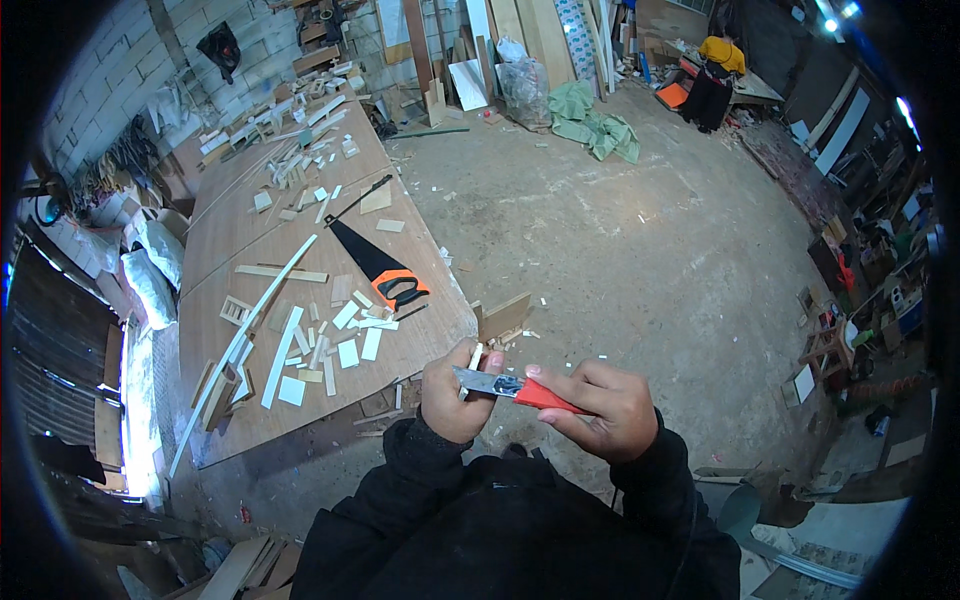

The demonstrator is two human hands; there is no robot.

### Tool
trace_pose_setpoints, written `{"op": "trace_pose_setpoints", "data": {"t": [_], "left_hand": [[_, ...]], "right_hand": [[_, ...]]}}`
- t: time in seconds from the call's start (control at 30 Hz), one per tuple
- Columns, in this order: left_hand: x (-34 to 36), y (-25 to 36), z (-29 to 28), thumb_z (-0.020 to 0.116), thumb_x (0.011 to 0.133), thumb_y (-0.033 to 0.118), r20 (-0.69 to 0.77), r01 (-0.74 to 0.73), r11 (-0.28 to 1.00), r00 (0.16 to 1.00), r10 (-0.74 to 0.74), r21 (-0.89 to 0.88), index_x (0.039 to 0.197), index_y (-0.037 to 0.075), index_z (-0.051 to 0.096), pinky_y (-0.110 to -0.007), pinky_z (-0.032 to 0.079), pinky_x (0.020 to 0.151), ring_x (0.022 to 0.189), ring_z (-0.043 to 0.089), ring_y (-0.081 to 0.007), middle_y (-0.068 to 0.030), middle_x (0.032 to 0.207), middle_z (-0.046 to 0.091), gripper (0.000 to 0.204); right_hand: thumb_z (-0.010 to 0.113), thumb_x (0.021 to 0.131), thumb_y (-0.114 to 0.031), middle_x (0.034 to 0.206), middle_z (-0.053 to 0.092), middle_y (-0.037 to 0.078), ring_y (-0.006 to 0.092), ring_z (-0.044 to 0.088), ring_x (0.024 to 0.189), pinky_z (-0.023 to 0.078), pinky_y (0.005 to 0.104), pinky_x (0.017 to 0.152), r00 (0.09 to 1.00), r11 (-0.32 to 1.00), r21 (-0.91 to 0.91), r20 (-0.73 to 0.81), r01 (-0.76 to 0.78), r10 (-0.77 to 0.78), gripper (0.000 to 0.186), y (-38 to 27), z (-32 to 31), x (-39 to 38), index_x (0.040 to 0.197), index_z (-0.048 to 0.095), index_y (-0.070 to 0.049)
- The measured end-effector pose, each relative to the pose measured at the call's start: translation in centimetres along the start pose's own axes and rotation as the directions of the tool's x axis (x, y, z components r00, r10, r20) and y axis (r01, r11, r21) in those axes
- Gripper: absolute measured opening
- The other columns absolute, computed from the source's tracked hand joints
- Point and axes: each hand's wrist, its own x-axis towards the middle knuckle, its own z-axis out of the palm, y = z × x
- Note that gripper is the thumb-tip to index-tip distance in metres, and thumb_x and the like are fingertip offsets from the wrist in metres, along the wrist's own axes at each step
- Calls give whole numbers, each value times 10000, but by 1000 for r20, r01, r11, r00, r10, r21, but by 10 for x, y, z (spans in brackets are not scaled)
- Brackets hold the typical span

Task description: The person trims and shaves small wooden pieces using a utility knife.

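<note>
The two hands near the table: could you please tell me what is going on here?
The right hand holds a red-handled blade, pointing left, close to a small pale wood piece in the left hand; whether they touch is unclear. On the table at left lie a handsaw and scattered wood pieces.

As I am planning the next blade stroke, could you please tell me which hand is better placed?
Probably the right hand: it already grips the red-handled tool, while the left hand is occupied holding a small pale strip by the blade.
</note>
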Motion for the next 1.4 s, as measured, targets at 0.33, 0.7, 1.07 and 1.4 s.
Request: {"op": "trace_pose_setpoints", "data": {"t": [0.33, 0.7, 1.07, 1.4], "left_hand": [[-2, -4, -5, 654, 920, 198, -21, -42, 990, 999, 45, 132, 745, 24, 550, -342, 393, 476, 471, 545, -225, -112, 558, 546, 267], [-1, 9, -11, 679, 887, 152, 12, -138, 959, 990, 140, 247, 776, 26, 575, -354, 443, 498, 517, 606, -291, -131, 599, 575, 198], [-6, 27, -1, 698, 851, 103, 124, -83, 982, 990, 62, 168, 742, 31, 557, -320, 451, 524, 548, 589, -286, -112, 634, 565, 193], [-27, -40, 4, 541, 994, 374, 148, 97, 977, 987, -69, -188, 1060, -77, 659, -275, 502, 604, 674, 626, -153, -98, 774, 637, 471]], "right_hand": [[738, 811, -377, 626, 536, 28, 161, 537, 490, 425, 289, 446, 1000, 995, -101, 1, 19, -19, 411, -1, 5, -1, 1182, 708, -203], [750, 794, -384, 620, 515, 8, 155, 517, 482, 412, 291, 436, 998, 990, -131, 40, 61, -56, 413, -4, -11, -5, 1176, 707, -234], [700, 869, -271, 694, 600, 74, 209, 568, 549, 458, 332, 537, 974, 968, -158, -152, -194, 170, 396, 42, -4, -8, 1239, 663, -134], [655, 917, -212, 1036, 691, 175, 218, 665, 873, 500, 322, 794, 877, 851, 428, -224, -304, 425, 398, 51, 15, -61, 1277, 611, -47]]}}
